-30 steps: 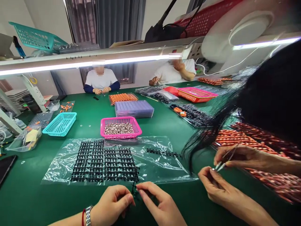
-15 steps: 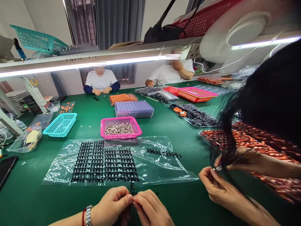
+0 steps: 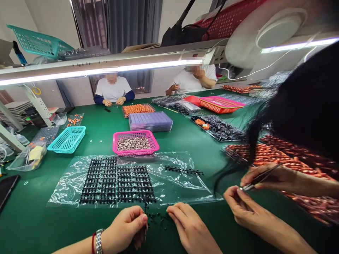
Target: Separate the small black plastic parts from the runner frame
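Observation:
My left hand [image 3: 123,225], with a watch and red band at its wrist, pinches a thin black plastic strip [image 3: 146,203] with small side stubs. The strip rises from between thumb and forefinger toward the clear plastic sheet [image 3: 174,190]. Several loose small black pieces [image 3: 159,218] lie on the green tabletop between my hands. Just right of them is my right hand [image 3: 190,225], back up, its fingers stretched toward the pieces; its thumb is hidden and nothing shows in it. On the sheet lie two blocks of black strips [image 3: 99,181] and a separate strip [image 3: 184,170].
Beyond the sheet stand a pink basket [image 3: 135,152] of small metal rings, a blue basket [image 3: 67,141] and stacked clear trays [image 3: 150,121]. At right, a co-worker's hands [image 3: 251,204] hold tweezers [image 3: 261,177] beside trays of orange parts [image 3: 275,155]. Two people sit across the table.
My right hand has moved right, away from my left hand, and the loose black pieces now show between them. The left hand still pinches the strip. The co-worker's tweezers have come into view.

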### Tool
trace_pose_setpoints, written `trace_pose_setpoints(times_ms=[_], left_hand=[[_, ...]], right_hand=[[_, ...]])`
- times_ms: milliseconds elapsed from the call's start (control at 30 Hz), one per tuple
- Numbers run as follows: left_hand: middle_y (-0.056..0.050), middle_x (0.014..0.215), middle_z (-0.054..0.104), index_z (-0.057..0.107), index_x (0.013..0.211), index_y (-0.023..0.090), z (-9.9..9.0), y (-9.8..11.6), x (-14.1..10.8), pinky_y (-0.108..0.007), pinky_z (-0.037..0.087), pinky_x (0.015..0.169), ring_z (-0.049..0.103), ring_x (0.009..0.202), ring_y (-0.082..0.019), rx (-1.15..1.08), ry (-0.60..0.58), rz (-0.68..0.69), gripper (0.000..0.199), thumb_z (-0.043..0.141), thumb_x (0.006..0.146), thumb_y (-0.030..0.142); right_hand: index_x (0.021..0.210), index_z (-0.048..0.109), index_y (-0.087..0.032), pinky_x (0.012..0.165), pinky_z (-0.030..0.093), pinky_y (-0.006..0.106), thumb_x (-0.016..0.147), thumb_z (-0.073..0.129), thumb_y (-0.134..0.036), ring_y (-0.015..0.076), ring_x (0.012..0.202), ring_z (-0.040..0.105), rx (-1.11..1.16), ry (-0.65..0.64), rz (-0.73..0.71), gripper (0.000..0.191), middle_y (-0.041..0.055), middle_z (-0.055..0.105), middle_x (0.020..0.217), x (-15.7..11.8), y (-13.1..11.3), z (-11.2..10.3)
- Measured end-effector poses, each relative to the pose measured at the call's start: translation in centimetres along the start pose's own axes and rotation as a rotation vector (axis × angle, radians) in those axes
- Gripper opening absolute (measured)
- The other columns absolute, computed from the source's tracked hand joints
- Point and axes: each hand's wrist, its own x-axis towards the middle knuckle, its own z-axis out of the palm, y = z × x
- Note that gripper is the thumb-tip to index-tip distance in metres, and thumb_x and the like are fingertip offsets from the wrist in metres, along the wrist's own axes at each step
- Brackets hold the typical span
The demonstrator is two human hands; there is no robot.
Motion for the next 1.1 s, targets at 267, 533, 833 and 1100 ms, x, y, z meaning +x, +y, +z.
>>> trace_pose_setpoints(times_ms=[267, 533, 833, 1100], left_hand=[[0.004, 0.055, 0.046, 0.045, 0.074, 0.016, 0.1, 0.3, -0.1, -0.016, 0.033, 0.037, 0.043, 0.041, -0.006, 0.071, -0.012, 0.018, 0.06, 0.053, 0.068, 0.075], [0.003, 0.053, 0.048, 0.047, 0.071, 0.015, 0.3, 0.4, -0.5, -0.016, 0.033, 0.039, 0.043, 0.042, -0.006, 0.131, -0.04, 0.026, 0.058, 0.054, 0.069, 0.073], [0.004, 0.048, 0.047, 0.051, 0.065, 0.015, 0.0, 0.6, -0.2, -0.016, 0.031, 0.035, 0.039, 0.037, -0.005, -0.135, -0.079, -0.084, 0.049, 0.063, 0.068, 0.063], [0.003, 0.05, 0.048, 0.051, 0.068, 0.014, -0.2, 0.6, 0.0, -0.017, 0.033, 0.039, 0.041, 0.039, -0.006, -0.021, -0.013, -0.053, 0.054, 0.057, 0.069, 0.068]], right_hand=[[0.083, 0.06, -0.023, 0.068, 0.048, 0.028, 0.093, 0.047, -0.035, 0.0175, 0.077, 0.058, 0.305, -0.03, 0.171, 0.02, 0.0019, 0.06, 0.081, 0.8, -1.8, -0.8], [0.078, 0.062, -0.02, 0.062, 0.046, 0.024, 0.089, 0.05, -0.043, 0.0146, 0.068, 0.055, 0.669, -0.289, 0.28, 0.028, 0.0002, 0.059, 0.073, 2.0, -5.1, -0.7], [0.099, 0.058, -0.019, 0.068, 0.05, 0.027, 0.087, 0.051, -0.006, 0.0163, 0.075, 0.057, 0.211, 0.221, -0.303, 0.019, 0.0052, 0.062, 0.083, 0.5, -4.8, 0.9], [0.089, 0.057, -0.021, 0.062, 0.052, 0.032, 0.095, 0.039, -0.018, 0.0182, 0.071, 0.059, -0.044, 0.152, -0.112, 0.02, 0.0048, 0.059, 0.079, 0.6, -1.4, 0.4]])
